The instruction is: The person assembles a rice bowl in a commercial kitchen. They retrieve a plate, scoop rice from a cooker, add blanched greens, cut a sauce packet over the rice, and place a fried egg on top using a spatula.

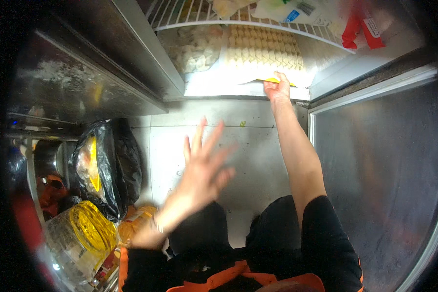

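Observation:
Inside the open refrigerator, rows of pale folded pieces that look like dumplings (pixel 263 47) lie packed together on the lowest level. My right hand (pixel 278 88) reaches in at their front, its thumb on top and fingers curled around a thin yellow edge (pixel 272 80). Glare hides whether that edge belongs to a tray or a sheet. My left hand (pixel 202 168) is raised over the floor with its fingers spread, slightly blurred and holding nothing.
A white wire shelf (pixel 248 22) with bagged food hangs above the rows. Beside them sits a clear bag of pale pieces (pixel 197 51). The refrigerator door (pixel 379 180) stands open at right. At left are a black plastic bag (pixel 117 165) and a large clear bottle with yellow liquid (pixel 78 238).

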Action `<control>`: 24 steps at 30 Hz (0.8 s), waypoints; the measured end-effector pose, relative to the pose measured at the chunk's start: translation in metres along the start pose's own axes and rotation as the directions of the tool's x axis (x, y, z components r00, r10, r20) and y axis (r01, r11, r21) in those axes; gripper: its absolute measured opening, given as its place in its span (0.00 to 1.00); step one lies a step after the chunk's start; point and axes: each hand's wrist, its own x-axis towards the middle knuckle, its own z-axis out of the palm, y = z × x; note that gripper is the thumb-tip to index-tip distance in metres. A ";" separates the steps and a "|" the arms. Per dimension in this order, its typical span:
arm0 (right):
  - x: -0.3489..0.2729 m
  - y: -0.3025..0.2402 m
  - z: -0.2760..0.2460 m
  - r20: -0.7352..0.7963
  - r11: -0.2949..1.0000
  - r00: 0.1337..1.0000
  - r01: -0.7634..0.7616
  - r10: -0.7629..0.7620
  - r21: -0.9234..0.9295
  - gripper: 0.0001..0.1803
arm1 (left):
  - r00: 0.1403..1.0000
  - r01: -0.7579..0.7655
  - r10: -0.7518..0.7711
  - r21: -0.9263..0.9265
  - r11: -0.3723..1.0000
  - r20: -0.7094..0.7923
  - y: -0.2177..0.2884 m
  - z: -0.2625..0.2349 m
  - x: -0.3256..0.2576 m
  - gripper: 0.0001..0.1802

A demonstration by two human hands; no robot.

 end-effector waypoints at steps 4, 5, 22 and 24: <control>0.019 0.003 0.018 0.070 0.995 0.997 -0.042 0.036 0.085 0.32 | 0.998 0.001 0.012 -0.224 0.975 0.059 0.051 0.013 -0.037 0.26; 0.018 -0.001 0.022 0.036 0.990 0.996 -0.083 0.079 0.116 0.37 | 0.990 0.070 -0.044 -0.194 0.978 0.135 0.052 0.020 -0.036 0.25; -0.368 -0.067 0.143 0.205 0.351 0.973 0.231 -0.108 -0.908 0.31 | 0.901 0.432 -0.427 -0.245 0.868 0.078 0.129 -0.013 -0.117 0.25; -0.451 -0.126 0.177 0.673 -0.225 0.738 0.648 -0.052 -0.727 0.32 | 0.884 0.442 -0.468 -0.344 0.828 0.010 0.152 -0.045 -0.149 0.25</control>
